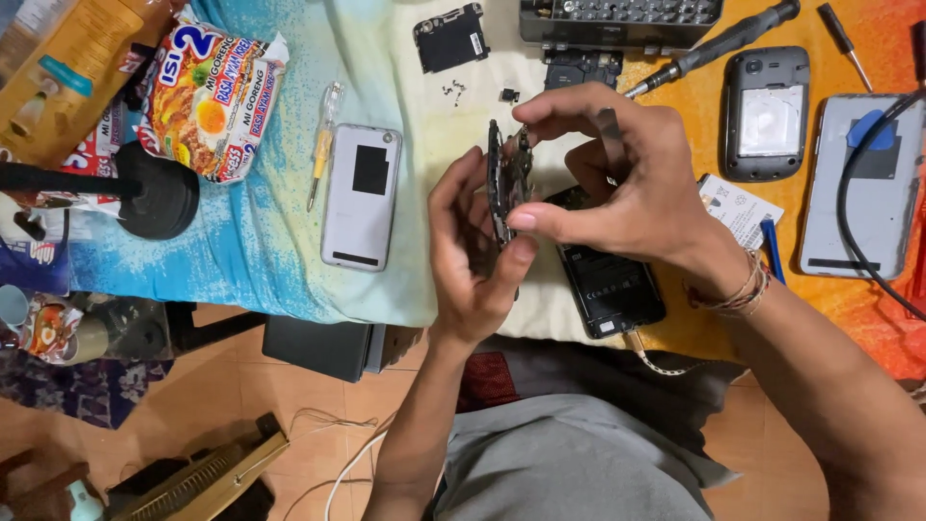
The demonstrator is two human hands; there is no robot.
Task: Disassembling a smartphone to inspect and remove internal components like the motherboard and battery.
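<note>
My left hand (470, 253) and my right hand (617, 178) both grip a small dark phone circuit board (503, 174), held on edge above the table. My right thumb and fingers pinch its upper and lower ends; my left fingers support it from the left side. Beneath my hands lies an opened black phone body (610, 280) with its battery showing. A few tiny screws (453, 92) and a small black part (508, 95) lie on the cloth just beyond.
A silver phone back cover (362, 196) and a yellow-handled screwdriver (321, 145) lie to the left, near a noodle packet (217, 92). A black screwdriver (723, 43), a bit case (617, 17), a dark phone (766, 114) and a grey phone (854, 183) sit right.
</note>
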